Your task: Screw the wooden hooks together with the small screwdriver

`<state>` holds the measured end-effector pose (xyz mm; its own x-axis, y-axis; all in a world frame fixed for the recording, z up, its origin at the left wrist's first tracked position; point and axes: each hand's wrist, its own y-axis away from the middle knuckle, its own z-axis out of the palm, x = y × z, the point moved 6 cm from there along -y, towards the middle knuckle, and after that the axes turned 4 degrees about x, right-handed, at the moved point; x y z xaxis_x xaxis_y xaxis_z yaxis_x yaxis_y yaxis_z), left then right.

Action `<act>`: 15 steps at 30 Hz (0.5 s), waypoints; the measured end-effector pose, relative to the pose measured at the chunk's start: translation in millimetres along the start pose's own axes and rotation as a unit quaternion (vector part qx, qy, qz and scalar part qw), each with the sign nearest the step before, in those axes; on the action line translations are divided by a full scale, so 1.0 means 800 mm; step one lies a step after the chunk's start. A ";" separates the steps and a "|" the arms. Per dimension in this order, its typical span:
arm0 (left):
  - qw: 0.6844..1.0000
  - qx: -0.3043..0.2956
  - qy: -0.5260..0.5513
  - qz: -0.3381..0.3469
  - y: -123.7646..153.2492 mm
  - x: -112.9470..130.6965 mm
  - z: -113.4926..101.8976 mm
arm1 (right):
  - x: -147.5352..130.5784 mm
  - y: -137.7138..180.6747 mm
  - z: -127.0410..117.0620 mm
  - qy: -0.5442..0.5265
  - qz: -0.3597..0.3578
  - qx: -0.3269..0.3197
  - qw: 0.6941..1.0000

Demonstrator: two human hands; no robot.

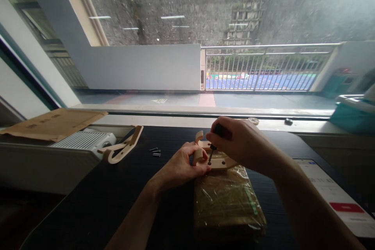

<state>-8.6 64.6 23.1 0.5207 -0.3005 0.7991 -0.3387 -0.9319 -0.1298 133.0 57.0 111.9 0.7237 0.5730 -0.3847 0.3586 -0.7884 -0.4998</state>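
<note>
My right hand [231, 136] is closed around the dark handle of a screwdriver [218, 129]. Its shaft slants down, and the tip meets a screw hole in a pale wooden hook piece [216, 163]. Gripping the curled end of that wooden piece is my left hand [187, 162], thumb along its near side. The piece rests on a tape-wrapped package [228, 203] with a shiny plastic surface. Behind it, a second curl of the same pale wood [199, 136] stands up. Whether a screw sits under the tip is too small to tell.
Several loose screws [156, 152] lie left of my hands on the black table [117, 199]. Another wooden hook piece [124, 148] sits at the table's left edge, near a brown envelope [52, 123]. A tablet-like screen [331, 191] lies at right; a tape roll [253, 120] rests by the window.
</note>
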 end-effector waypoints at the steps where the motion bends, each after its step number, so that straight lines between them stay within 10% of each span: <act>1: 1.000 0.001 -0.001 0.001 0.000 0.000 0.000 | 0.000 0.000 0.000 -0.002 0.000 -0.001 1.000; 15: 1.000 -0.005 -0.002 0.004 0.000 0.003 0.000 | 0.004 -0.004 0.011 -0.138 -0.019 -0.033 0.990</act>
<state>-7.6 64.0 25.0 0.5213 -0.3091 0.7954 -0.3507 -0.9273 -0.1305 128.9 63.3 105.6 0.5240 0.6352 -0.5674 0.4276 -0.7723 -0.4697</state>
